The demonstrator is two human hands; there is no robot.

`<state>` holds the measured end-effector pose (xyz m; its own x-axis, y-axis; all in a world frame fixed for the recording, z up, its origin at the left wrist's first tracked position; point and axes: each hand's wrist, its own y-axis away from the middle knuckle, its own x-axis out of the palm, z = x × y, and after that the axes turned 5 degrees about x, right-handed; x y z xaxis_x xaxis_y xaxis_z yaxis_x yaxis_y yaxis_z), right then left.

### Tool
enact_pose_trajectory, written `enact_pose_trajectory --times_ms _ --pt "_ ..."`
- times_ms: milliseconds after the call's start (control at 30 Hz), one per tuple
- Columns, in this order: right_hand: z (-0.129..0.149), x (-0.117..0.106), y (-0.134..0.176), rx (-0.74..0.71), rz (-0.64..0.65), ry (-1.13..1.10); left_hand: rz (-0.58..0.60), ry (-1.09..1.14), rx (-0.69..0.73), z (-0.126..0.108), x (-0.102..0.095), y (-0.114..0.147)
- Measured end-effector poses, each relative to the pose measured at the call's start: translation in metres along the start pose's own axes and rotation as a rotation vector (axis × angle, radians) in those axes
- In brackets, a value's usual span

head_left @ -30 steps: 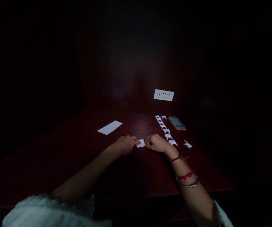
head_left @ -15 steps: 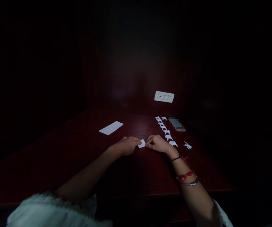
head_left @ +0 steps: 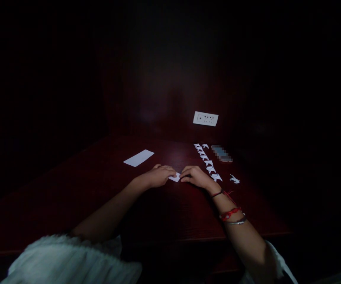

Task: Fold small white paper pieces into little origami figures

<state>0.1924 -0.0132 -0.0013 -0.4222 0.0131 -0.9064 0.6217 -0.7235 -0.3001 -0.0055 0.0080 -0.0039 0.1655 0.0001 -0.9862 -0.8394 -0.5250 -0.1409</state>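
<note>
A small folded piece of white paper (head_left: 175, 178) lies on the dark red table between my two hands. My left hand (head_left: 160, 176) is closed on its left part, thumb and fingers pressing it near the tabletop. From the other side, my right hand (head_left: 196, 176) has its fingers bent together at the paper's right edge. The fingertips cover part of the paper, so its exact folds are hard to make out.
A blank white paper strip (head_left: 139, 158) lies to the left. Several folded paper pieces (head_left: 203, 157) form a row beyond my right hand, beside a blurred phone-like object (head_left: 222, 153). Crumpled paper (head_left: 235, 179) lies further right. A socket plate (head_left: 205, 118) is on the back wall.
The small paper shows less of its surface and has shifted slightly left. My right fingers have moved a little left along with it, and the left hand keeps its hold.
</note>
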Motion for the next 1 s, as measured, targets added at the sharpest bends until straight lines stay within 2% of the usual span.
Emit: enact_pose_trajectory --times_ms 367,867,1000 --pt "0.004 0.001 -0.003 -0.025 0.013 0.157 0.213 0.03 -0.073 -0.002 -0.008 0.004" --pt "0.008 -0.002 -0.001 0.005 0.033 0.195 0.17 0.055 -0.07 -0.003 -0.009 0.003" --pt "0.01 -0.001 -0.002 -0.013 -0.001 0.192 0.162 0.052 -0.076 -0.006 -0.011 0.003"
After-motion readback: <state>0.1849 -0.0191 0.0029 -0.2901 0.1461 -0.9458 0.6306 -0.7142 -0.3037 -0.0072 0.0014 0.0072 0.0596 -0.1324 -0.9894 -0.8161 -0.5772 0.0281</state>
